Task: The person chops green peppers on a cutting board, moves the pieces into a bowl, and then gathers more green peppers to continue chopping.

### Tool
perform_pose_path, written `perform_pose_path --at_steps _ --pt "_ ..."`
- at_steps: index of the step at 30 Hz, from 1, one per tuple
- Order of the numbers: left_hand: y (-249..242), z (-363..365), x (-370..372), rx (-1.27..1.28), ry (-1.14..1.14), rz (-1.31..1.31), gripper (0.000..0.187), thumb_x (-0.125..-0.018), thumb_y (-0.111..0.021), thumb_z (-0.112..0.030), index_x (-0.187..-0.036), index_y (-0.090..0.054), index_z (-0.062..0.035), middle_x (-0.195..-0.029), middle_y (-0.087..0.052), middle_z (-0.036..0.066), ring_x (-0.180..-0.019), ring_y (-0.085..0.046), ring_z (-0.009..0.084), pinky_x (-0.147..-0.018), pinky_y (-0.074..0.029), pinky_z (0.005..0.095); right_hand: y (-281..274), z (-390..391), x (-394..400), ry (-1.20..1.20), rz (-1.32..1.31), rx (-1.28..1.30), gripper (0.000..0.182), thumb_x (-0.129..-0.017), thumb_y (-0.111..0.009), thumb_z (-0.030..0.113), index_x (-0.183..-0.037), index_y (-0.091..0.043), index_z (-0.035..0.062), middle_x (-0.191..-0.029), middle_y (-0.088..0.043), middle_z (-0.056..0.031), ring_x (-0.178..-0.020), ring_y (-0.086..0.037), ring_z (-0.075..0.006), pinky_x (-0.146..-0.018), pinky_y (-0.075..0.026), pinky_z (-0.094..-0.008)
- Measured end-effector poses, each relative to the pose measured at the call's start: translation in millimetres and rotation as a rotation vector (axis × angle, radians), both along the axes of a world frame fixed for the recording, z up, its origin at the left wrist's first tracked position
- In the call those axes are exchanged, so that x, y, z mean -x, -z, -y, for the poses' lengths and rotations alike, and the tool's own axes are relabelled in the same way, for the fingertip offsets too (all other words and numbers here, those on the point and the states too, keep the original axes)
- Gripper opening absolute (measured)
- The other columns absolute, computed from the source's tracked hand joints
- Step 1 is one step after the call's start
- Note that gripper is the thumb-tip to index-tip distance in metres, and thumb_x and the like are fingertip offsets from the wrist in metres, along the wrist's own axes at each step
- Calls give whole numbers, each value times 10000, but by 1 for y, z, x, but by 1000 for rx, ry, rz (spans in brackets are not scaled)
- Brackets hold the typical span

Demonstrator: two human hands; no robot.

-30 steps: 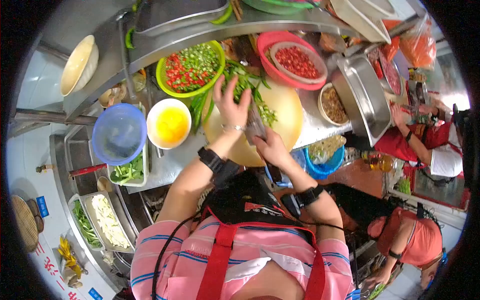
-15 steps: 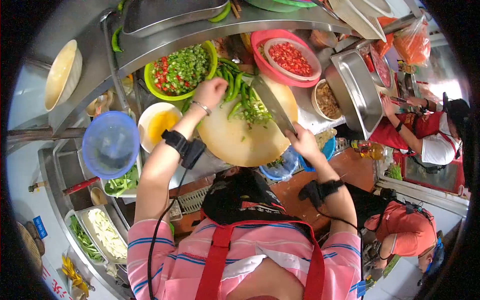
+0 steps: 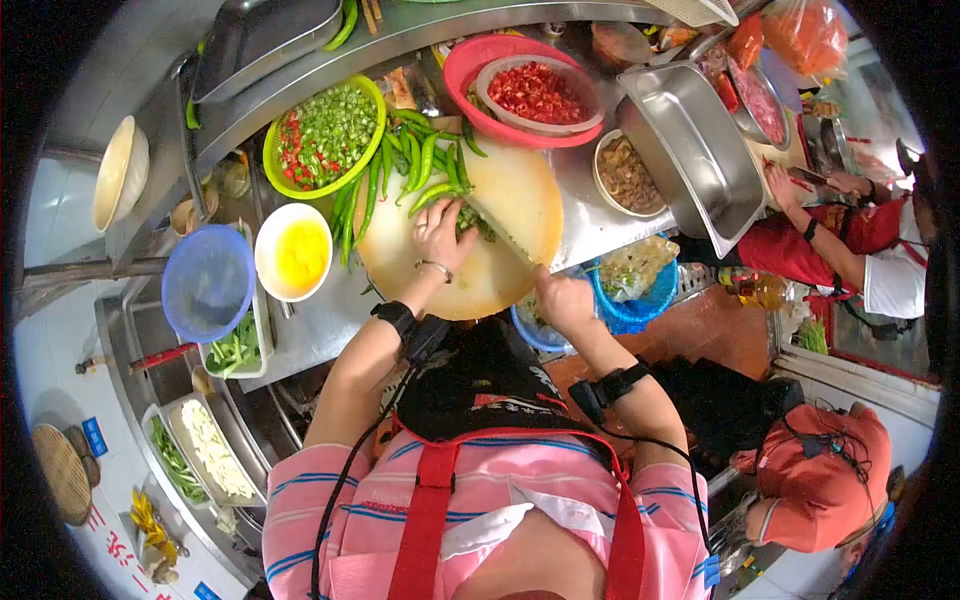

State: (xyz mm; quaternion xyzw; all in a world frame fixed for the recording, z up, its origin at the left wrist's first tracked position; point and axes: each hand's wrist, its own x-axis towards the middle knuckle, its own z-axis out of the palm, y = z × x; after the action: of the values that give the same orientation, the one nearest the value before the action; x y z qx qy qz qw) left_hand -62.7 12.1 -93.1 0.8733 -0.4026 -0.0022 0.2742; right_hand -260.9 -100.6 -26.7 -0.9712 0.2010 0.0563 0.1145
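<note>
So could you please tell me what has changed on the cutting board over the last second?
The left hand came back from the whole green chillies onto the chopped pile beside the cleaver. The right hand kept its grip and brought the raised blade down onto the cutting board. The bowls around the board kept their places.

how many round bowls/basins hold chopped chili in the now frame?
2. The green basin, upper left of the cutting board, holds mixed green and red pieces. The white bowl of red pieces sits inside the pink basin above the board. More may be hidden off-frame.
</note>
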Motion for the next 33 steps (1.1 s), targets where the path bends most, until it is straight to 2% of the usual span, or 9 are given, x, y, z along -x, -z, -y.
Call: perform_pose_path --at_steps 5,8,10,11,14,23,25,31,33 --pt "0 -36 29 6 21 -60 582 -688 -676 -353 -1145 -487 -46 -1188 -437 139 -1103 -385 324 -940 -303 430 -3 2 31 -141 81 41 145 -741 -498 144 -853 -513 54 -570 -590 -120 -498 -599 -273 -433 -469 -374" --pt "-16 -41 39 6 -56 -56 615 -680 -685 -377 -1162 -480 -52 -1252 -402 138 -1161 -347 332 -975 -277 436 4 17 46 -96 171 -123 161 -781 -521 159 -891 -520 41 -535 -562 -102 -457 -583 -237 -423 -457 -343" --pt "-20 -38 40 -81 -91 -24 619 -675 -694 -358 -1173 -477 -62 -1289 -390 124 -1206 -311 344 -1005 -257 431 16 28 53 344 75 -992 151 -822 -533 143 -922 -517 30 -512 -520 -71 -409 -533 -180 -403 -430 -307" --pt "-15 -36 43 -85 -106 -21 619 -675 -694 -358 -1173 -477 -62 -1289 -390 124 -1206 -311 344 -1005 -257 431 22 29 55 329 70 -996 151 -822 -533 143 -922 -517 30 -512 -520 -71 -409 -533 -180 -403 -430 -307" --pt "-5 -22 62 41 -108 -70 594 -692 -692 -304 -1185 -468 -60 -1217 -451 144 -1160 -364 354 -986 -283 433 26 22 58 488 89 -1434 116 -853 -504 83 -946 -498 15 -530 -483 -29 -381 -451 -115 -362 -374 -260" --pt "-23 11 95 437 -353 -226 480 -804 -558 -140 -1243 -406 -24 -1184 -415 203 -1106 -397 355 -937 -327 413 8 -23 37 410 -79 -1557 106 -860 -512 96 -907 -461 16 -535 -467 -18 -406 -437 -96 -374 -367 -240" --pt "-40 9 91 478 -323 -173 458 -803 -559 -133 -1225 -427 -12 -1167 -424 189 -1101 -400 345 -934 -328 404 0 -27 35 352 -17 -1490 188 -847 -510 89 -1009 -480 -2 -539 -467 -13 -404 -435 -103 -380 -373 -255" --pt "-91 4 60 680 -292 -52 348 -803 -562 -101 -1126 -512 18 -1149 -431 195 -1089 -400 322 -936 -326 402 -36 -34 8 208 81 -1215 212 -827 -544 129 -982 -497 -7 -561 -533 -96 -418 -504 -159 -434 -422 -310" --pt "-101 0 38 691 -287 -51 346 -796 -567 -92 -1122 -514 12 -1150 -429 194 -1099 -396 326 -942 -326 400 -38 -37 -11 60 265 -1046 191 -814 -544 113 -943 -498 -20 -547 -533 -102 -417 -519 -182 -440 -427 -322"
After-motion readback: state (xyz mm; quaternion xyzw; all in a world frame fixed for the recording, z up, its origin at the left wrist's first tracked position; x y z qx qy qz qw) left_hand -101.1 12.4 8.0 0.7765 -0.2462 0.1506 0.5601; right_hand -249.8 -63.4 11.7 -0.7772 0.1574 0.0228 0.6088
